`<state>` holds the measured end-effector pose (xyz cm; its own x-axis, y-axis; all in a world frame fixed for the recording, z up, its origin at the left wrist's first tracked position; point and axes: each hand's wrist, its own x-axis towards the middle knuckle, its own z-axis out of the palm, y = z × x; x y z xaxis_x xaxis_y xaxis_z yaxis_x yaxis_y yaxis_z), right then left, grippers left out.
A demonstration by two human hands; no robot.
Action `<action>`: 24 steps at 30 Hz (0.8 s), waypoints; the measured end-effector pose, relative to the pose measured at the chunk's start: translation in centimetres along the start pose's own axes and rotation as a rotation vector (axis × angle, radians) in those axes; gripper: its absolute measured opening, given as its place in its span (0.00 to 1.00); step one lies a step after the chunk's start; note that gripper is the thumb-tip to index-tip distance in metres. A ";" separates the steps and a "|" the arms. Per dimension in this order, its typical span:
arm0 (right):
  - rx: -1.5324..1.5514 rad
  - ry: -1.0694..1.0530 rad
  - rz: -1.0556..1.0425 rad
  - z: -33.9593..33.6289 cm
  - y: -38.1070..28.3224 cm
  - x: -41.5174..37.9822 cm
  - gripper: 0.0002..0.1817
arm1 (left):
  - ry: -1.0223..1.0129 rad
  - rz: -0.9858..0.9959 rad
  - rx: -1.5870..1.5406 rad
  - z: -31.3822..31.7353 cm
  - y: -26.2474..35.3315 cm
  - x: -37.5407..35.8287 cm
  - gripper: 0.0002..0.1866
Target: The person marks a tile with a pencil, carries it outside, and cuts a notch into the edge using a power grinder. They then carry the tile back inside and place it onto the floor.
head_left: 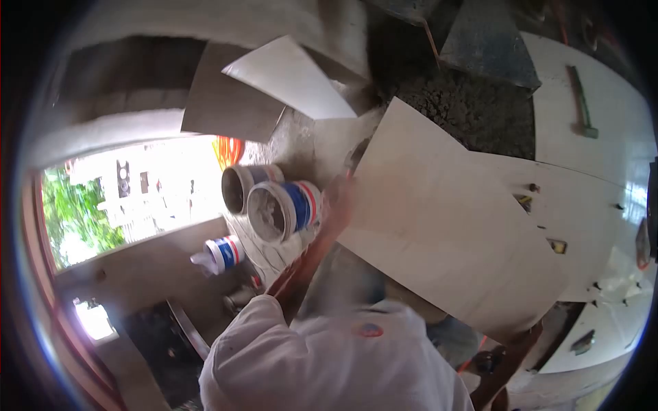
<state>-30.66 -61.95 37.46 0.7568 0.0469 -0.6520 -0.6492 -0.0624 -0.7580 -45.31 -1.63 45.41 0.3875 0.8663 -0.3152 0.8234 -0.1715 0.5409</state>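
A large pale floor tile [439, 226] is held in front of my body, tilted across the view. My left hand [338, 200] is closed around its left edge, with the thumb side blurred. My right hand [526, 337] grips the near right corner; its fingers are mostly hidden beneath the tile. Beyond the tile's far edge lies a bed of dark, crumbly mortar [473, 113]. Laid pale tiles [582, 188] with small dark clips on them adjoin it on the right.
Two white and blue buckets [301, 205] stand left of my left hand, and a smaller bucket [225, 253] lies farther left. A hammer [582, 103] rests on the tiles at the far right. Loose tiles [291, 79] lean at the back wall.
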 end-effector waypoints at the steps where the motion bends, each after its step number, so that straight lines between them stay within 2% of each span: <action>1: -0.204 0.055 -0.117 -2.6 -0.3 -2.3 0.36 | 0.003 -0.047 -0.082 -2.6 1.3 -4.8 0.24; 3: -0.406 0.104 -0.332 -7.2 -5.3 -6.1 0.35 | 0.157 0.005 -0.161 -6.0 1.8 -14.8 0.25; 4: -0.382 0.097 -0.424 -7.3 -7.9 -7.7 0.34 | 0.314 0.117 -0.142 -6.6 1.7 -18.8 0.25; 6: -0.344 0.092 -0.558 -8.0 -12.7 -10.9 0.33 | 0.197 -0.097 -0.157 -10.0 2.2 -26.0 0.32; 7: -0.323 0.082 -0.567 -8.1 -14.7 -12.6 0.33 | 0.145 -0.159 -0.303 -10.7 2.0 -28.9 0.33; 9: -0.247 0.092 -0.562 -7.8 -16.8 -15.9 0.33 | -0.002 -0.176 -0.575 -10.7 2.1 -29.5 0.35; 12: -0.207 0.115 -0.552 -5.8 -17.9 -21.0 0.33 | -0.173 -0.279 -0.637 -14.3 4.0 -32.1 0.42; 14: -0.201 0.102 -0.536 -2.8 -17.9 -24.2 0.32 | -0.155 -0.309 -0.698 -14.6 2.0 -32.6 0.45; 15: -0.196 0.092 -0.534 -0.8 -17.6 -25.7 0.32 | -0.147 -0.326 -0.732 -14.8 0.4 -32.1 0.46; 16: -0.195 0.090 -0.533 1.6 -17.5 -27.5 0.32 | -0.265 -0.351 -0.823 -15.0 -2.1 -30.9 0.47; 18: -0.198 0.086 -0.521 6.9 -16.5 -30.9 0.32 | -0.216 -0.306 -0.723 -14.3 -8.8 -28.3 0.47; 20: -0.225 0.070 -0.505 12.1 -15.8 -34.6 0.32 | -0.107 -0.314 -0.696 -15.3 -13.7 -27.8 0.46; 23: -0.204 -0.042 -0.450 20.7 -13.9 -38.6 0.31 | 0.264 -0.287 -0.660 -24.0 -23.4 -23.6 0.39; 24: -0.197 -0.075 -0.422 23.5 -13.4 -40.0 0.31 | 0.295 -0.349 -0.636 -27.3 -27.0 -23.0 0.34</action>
<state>-54.00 -39.58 73.29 0.9390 0.1808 -0.2927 -0.2538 -0.2103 -0.9441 -87.74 -4.09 59.39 -0.0498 0.9249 -0.3770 0.4475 0.3581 0.8194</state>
